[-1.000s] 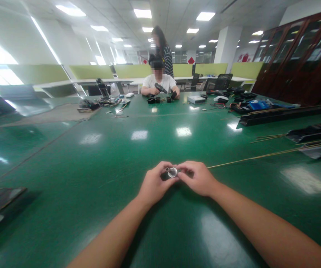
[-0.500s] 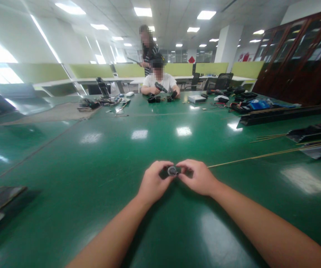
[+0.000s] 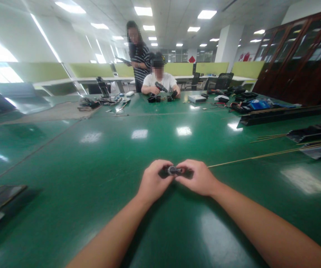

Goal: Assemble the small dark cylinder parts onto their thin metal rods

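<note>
Head camera, our one view: both our hands meet just above or at the green table [image 3: 107, 141], and the small dark part [image 3: 173, 170] sits between them, at the middle of the little ring that fingers and thumbs make. What has just changed is how this part faces: a second ago it showed us a bright, round, hollow-looking end; half a second ago that was hidden and a darker end came round; now its narrow, stepped end points across to our right. We read this as the part being turned over in place, since our wrists have hardly moved, so for the work in hand the change is one of facing and not of position. Our left hand [image 3: 155, 176] is curled narrow, thumb and finger closed about the part's wider end. Our right hand [image 3: 198, 178] is also curled, fingertips touching the part or just beside it; we cannot tell whether it grips. Nor can we tell whether the part touches the tabletop. Just beyond the right hand lies a thin rod [image 3: 233, 162]. Across from us, the standing co-worker [image 3: 139, 59] has shifted to our left, while the seated co-worker [image 3: 163, 80] holds a drill-shaped tool [image 3: 160, 87] much as before.
</note>
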Demonstrator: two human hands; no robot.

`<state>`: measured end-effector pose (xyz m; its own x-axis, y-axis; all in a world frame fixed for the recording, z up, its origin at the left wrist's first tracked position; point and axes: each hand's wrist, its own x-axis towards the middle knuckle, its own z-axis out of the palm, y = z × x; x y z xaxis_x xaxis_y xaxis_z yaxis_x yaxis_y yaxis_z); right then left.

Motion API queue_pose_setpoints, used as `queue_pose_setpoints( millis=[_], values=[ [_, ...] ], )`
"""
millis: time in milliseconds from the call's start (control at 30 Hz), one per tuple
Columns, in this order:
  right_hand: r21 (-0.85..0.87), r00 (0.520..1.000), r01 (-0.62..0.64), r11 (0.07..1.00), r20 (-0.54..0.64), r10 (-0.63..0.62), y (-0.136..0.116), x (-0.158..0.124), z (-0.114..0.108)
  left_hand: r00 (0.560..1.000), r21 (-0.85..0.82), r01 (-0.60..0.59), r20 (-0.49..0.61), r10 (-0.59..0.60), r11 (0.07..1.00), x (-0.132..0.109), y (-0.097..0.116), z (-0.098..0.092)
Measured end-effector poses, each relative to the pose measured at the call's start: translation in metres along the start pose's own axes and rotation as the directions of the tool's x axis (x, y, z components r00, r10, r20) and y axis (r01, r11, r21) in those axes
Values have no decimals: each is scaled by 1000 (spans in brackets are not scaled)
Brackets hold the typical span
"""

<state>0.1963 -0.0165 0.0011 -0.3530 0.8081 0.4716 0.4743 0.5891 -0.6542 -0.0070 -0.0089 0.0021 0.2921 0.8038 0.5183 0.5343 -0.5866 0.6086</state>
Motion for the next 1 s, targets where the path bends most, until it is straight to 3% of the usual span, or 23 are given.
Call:
queue_pose_setpoints(
  millis=[433,1000],
  values=[
    [-38,999,-31,999,-33,30,5,1,2,999,-33,-15,36,16,999,1,5,-1],
    [-39,1000,-20,999,6,21,4,1,2,998,-42,-23,61,26,999,0,4,1]
  ],
)
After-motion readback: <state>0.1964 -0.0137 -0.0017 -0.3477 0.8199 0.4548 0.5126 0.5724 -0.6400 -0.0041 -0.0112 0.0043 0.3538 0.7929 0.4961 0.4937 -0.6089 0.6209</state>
